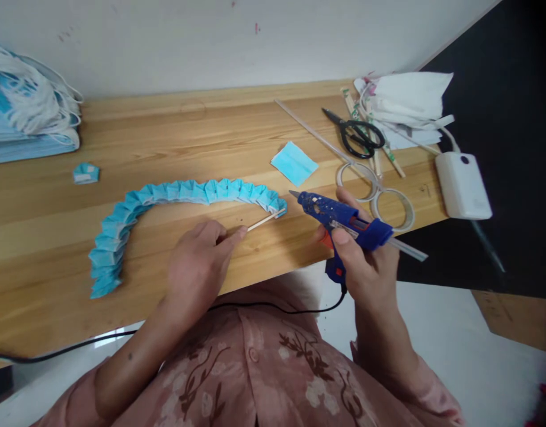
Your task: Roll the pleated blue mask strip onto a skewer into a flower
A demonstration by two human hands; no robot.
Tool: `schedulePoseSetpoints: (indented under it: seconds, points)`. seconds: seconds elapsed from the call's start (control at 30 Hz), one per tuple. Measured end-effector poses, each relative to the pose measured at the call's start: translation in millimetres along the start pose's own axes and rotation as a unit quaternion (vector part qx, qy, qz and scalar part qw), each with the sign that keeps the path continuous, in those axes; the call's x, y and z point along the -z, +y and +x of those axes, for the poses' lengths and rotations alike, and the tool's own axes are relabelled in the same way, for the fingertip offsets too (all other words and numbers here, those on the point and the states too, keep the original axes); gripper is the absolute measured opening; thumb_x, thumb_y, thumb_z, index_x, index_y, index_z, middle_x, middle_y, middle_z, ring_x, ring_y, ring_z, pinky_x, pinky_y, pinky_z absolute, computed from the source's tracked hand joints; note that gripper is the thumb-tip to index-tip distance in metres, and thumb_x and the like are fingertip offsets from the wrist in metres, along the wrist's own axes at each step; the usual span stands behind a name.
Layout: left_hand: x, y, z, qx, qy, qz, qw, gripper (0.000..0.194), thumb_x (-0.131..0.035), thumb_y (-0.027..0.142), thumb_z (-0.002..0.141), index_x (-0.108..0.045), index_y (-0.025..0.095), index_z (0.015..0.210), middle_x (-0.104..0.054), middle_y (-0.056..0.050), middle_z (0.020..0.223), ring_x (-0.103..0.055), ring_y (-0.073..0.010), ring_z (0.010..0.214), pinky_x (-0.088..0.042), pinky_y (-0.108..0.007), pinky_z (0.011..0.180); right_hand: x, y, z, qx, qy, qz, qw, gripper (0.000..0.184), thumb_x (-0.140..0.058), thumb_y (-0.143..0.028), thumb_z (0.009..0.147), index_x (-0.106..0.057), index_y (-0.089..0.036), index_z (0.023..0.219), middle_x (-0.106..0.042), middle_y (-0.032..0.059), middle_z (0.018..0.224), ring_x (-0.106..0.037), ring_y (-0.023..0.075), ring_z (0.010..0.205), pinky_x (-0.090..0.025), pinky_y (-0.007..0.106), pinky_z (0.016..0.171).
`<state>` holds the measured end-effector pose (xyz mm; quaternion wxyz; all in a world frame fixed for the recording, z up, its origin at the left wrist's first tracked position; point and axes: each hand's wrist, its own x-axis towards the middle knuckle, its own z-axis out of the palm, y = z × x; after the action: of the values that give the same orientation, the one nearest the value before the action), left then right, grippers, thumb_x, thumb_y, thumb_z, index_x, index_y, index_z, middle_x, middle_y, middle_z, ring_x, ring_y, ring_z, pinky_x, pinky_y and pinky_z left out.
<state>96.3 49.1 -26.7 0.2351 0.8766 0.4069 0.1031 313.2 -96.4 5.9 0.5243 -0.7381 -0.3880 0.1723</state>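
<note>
My left hand [201, 261] pinches a thin wooden stick [264, 220], its far tip at the right end of a curved blue chain [192, 191] of folded pieces. Whether the stick presses on that end or only lies over it, I cannot tell. In my right hand [366, 255] is a blue hot glue gun [344, 216], fingers wrapped round its handle. Its nozzle points left, a little apart from the chain's end. A clear glue stick [408, 248] sticks out of the gun's back. Beyond the nozzle lies a flat blue square [294, 163].
Black-handled scissors [357, 133], two tape rings [392, 209], a long clear stick [312, 130] and wrapped chopsticks lie at the right. A white device [463, 185] sits by the edge. Blue masks [28, 107] are piled left, near a small folded piece [86, 173]. The gun's black cord [273, 308] runs along the front.
</note>
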Motion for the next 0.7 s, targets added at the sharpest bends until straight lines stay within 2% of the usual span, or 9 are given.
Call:
schedulePoseSetpoints:
  seconds: [0.2,0.37,0.57,0.7]
  points:
    - [-2.4,-2,-2,-0.004,-0.006,-0.008,1.0,0.031,-0.052,0.049,0.103,-0.074,0.027,0.099,-0.063,-0.004,0.081,-0.059,-0.0246,0.078,-0.037,-0.036,0.063,-6,1,-2,-0.03,-0.027,0.0,0.999,0.048,-0.065,-0.053,0.096,-0.067,-0.027,0.137,-0.075,0.0078,0.089,-0.073,0.0309,0.094,-0.056,0.053,0.092]
    - [-2.6,0,-2,-0.006,-0.001,-0.011,1.0,0.032,-0.052,0.051,0.103,-0.074,0.028,0.099,-0.064,-0.004,0.081,-0.059,-0.0245,0.078,-0.039,-0.037,0.064,-10,-3,-3,-0.021,-0.027,-0.016,0.999,0.038,-0.064,-0.053,0.097,-0.071,-0.029,0.125,-0.076,0.01,0.094,-0.072,0.0341,0.103,-0.056,0.054,0.093]
    - [-0.7,2,-1,-0.029,0.001,0.006,1.0,0.032,-0.049,0.046,0.105,-0.074,0.027,0.101,-0.063,-0.005,0.081,-0.058,-0.0241,0.077,-0.04,-0.038,0.068,-18,-6,-1,-0.028,-0.018,-0.015,0.999,0.029,-0.063,-0.05,0.099,-0.07,-0.03,0.119,-0.071,0.0055,0.079,-0.068,0.028,0.08,-0.054,0.051,0.084]
    - [0.2,3,0,-0.03,-0.011,0.002,0.999,0.032,-0.047,0.045,0.105,-0.074,0.027,0.102,-0.063,-0.005,0.081,-0.058,-0.0243,0.078,-0.04,-0.038,0.068,-22,-7,1,-0.03,-0.014,-0.01,0.999,0.029,-0.062,-0.05,0.099,-0.071,-0.029,0.117,-0.067,0.0043,0.074,-0.064,0.0268,0.073,-0.052,0.05,0.079]
